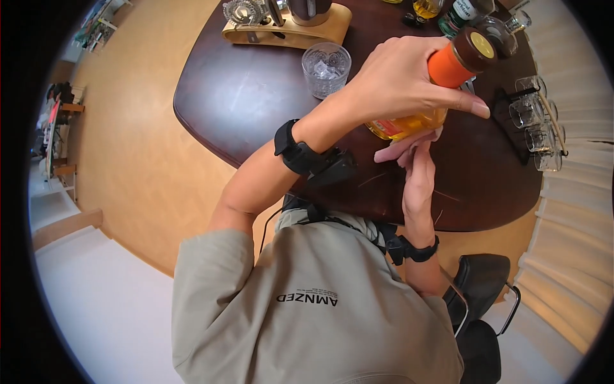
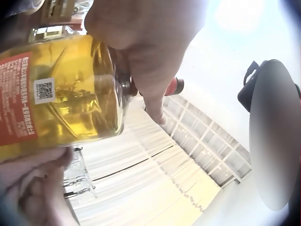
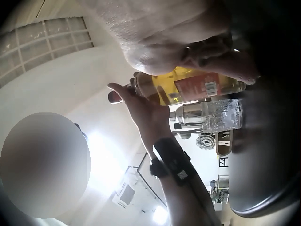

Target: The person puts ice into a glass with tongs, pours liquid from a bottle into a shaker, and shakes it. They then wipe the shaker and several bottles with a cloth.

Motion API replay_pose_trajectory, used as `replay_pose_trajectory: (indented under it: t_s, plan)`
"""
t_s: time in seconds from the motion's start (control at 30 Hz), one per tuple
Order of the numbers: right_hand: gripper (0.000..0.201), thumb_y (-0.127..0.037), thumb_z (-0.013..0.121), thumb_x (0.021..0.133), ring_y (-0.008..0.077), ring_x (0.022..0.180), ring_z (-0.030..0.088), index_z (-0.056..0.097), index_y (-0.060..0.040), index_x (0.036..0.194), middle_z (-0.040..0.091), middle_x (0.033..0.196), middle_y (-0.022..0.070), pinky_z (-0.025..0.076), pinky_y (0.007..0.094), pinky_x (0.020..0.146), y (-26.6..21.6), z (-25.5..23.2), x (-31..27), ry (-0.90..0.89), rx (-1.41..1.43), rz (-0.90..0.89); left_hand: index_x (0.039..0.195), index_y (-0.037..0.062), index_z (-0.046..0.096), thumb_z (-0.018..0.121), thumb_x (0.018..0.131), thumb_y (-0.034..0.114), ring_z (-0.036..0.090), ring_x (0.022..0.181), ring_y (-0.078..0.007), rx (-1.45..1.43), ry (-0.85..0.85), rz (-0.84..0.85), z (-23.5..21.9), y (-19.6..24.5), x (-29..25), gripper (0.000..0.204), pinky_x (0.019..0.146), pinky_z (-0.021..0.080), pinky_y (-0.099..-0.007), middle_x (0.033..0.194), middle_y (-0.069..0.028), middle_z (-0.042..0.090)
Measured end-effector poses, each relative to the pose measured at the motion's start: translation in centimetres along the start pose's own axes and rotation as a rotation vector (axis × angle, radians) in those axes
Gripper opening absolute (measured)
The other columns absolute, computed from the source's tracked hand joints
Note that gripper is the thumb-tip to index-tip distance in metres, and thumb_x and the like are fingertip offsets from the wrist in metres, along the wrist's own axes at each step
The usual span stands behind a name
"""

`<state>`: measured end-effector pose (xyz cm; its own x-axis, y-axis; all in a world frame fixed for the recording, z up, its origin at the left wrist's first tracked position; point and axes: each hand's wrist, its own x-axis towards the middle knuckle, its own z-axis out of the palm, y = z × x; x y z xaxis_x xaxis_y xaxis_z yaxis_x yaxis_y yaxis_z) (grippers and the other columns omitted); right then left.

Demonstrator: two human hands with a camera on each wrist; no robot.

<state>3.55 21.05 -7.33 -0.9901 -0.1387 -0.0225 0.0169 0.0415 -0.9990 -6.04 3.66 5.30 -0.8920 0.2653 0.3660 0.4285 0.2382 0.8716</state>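
Observation:
The left hand (image 1: 403,73) grips the neck of a bottle of amber liquid (image 1: 425,121), its thumb stretched out past the orange neck wrap. A dark cap tops the tilted bottle. Under its lower part, the right hand (image 1: 419,182) holds a pink cloth (image 1: 406,147) against the glass. In the left wrist view the bottle (image 2: 70,99) shows a red label, with the right hand (image 2: 40,188) beneath it. The right wrist view has the right hand (image 3: 174,35) along the bottle (image 3: 200,87) and the left hand (image 3: 150,115) at its neck. Some fingertips are hidden.
A cut-glass tumbler with ice (image 1: 326,70) stands left of the bottle on the dark table (image 1: 224,89). Behind it is a wooden bar-tool stand (image 1: 342,25). More bottles (image 1: 457,16) are at the back, a glass rack (image 1: 534,121) at the right, a chair (image 1: 480,281) below.

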Motion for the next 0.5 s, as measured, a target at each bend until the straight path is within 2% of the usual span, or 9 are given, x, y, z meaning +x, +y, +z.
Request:
replay_pose_trajectory:
  t_s: [0.13,0.2,0.23,0.3,0.33,0.37,0.43,0.47,0.5]
  plan:
    - [0.063,-0.047,0.016,0.117,0.0127,0.085,0.044,0.060,-0.0018,0.111,0.073,0.098,0.0069,0.039,0.0309,0.083,-2.6,0.4,-0.5,-0.023,0.155,0.005,0.091,0.0050,0.071,0.096,0.074,0.046,0.066,0.077,-0.0119,-0.073,-0.026,-0.026,0.2,-0.6,0.3,0.051,0.076,0.053,-0.0300,0.082,-0.0015,0.072]
    - [0.058,-0.058,0.025,0.115,0.0124,0.093,0.044,0.054,-0.0079,0.118,0.052,0.100,-0.0003,0.036,0.0321,0.092,-4.9,0.7,-0.8,-0.003,0.138,-0.162,0.095,0.0057,0.072,0.093,0.076,0.049,0.066,0.078,-0.0112,-0.114,-0.091,-0.056,0.0,-0.7,0.3,0.052,0.077,0.053,-0.0298,0.084,-0.0009,0.073]
    - [0.058,-0.058,0.025,0.115,0.0124,0.093,0.044,0.054,-0.0079,0.118,0.052,0.100,-0.0003,0.036,0.0321,0.092,-4.6,0.6,-0.6,-0.011,0.136,-0.159,0.095,0.0057,0.072,0.093,0.076,0.049,0.066,0.078,-0.0112,-0.114,-0.083,-0.060,-0.1,-0.7,0.3,0.052,0.077,0.053,-0.0298,0.084,-0.0009,0.073]
    - [0.060,-0.060,0.028,0.114,0.0135,0.096,0.044,0.053,-0.0058,0.122,0.050,0.102,0.0008,0.036,0.0327,0.097,-3.4,0.1,-0.1,-0.050,-0.026,-0.281,0.098,0.0054,0.073,0.091,0.079,0.051,0.066,0.079,-0.0110,-0.155,-0.139,-0.107,-0.4,-0.5,0.4,0.052,0.079,0.053,-0.0297,0.084,-0.0012,0.072]
    - [0.055,-0.055,0.036,0.114,0.0138,0.098,0.049,0.054,-0.0041,0.121,0.058,0.101,0.0031,0.038,0.0327,0.098,-2.9,0.2,0.0,-0.043,0.010,-0.190,0.098,0.0054,0.073,0.091,0.079,0.051,0.066,0.079,-0.0110,-0.156,-0.140,-0.107,-0.5,-0.7,0.5,0.052,0.079,0.053,-0.0297,0.084,-0.0012,0.072]
    - [0.055,-0.055,0.036,0.114,0.0138,0.098,0.049,0.054,-0.0041,0.121,0.058,0.101,0.0031,0.038,0.0327,0.098,-2.4,0.3,0.2,-0.040,0.009,-0.190,0.099,0.0049,0.074,0.090,0.080,0.051,0.066,0.080,-0.0107,-0.196,-0.162,-0.124,-0.6,-0.9,0.5,0.052,0.079,0.053,-0.0296,0.084,-0.0016,0.072]
    - [0.038,-0.039,0.051,0.112,0.0149,0.090,0.058,0.057,-0.0018,0.118,0.071,0.100,0.0070,0.042,0.0310,0.091,-1.7,0.7,0.5,-0.114,-0.068,0.078,0.100,0.0044,0.074,0.089,0.081,0.051,0.065,0.080,-0.0105,-0.239,-0.192,-0.139,-0.5,-0.9,0.5,0.053,0.080,0.052,-0.0295,0.084,-0.0020,0.071]
    - [0.025,-0.021,0.067,0.104,0.0137,0.087,0.064,0.057,-0.0023,0.117,0.071,0.090,0.0060,0.044,0.0292,0.087,-1.4,1.0,0.5,-0.077,-0.036,0.145,0.100,0.0041,0.074,0.090,0.081,0.051,0.065,0.081,-0.0105,-0.211,-0.182,-0.153,-0.6,-0.8,0.5,0.053,0.080,0.052,-0.0294,0.085,-0.0021,0.071]
    - [0.025,-0.021,0.067,0.104,0.0137,0.087,0.064,0.057,-0.0023,0.117,0.071,0.090,0.0060,0.044,0.0292,0.087,-1.5,0.8,0.5,-0.073,-0.037,0.144,0.101,0.0037,0.074,0.090,0.080,0.051,0.064,0.081,-0.0105,-0.184,-0.172,-0.169,-0.5,-0.8,0.5,0.054,0.080,0.053,-0.0293,0.085,-0.0022,0.071]
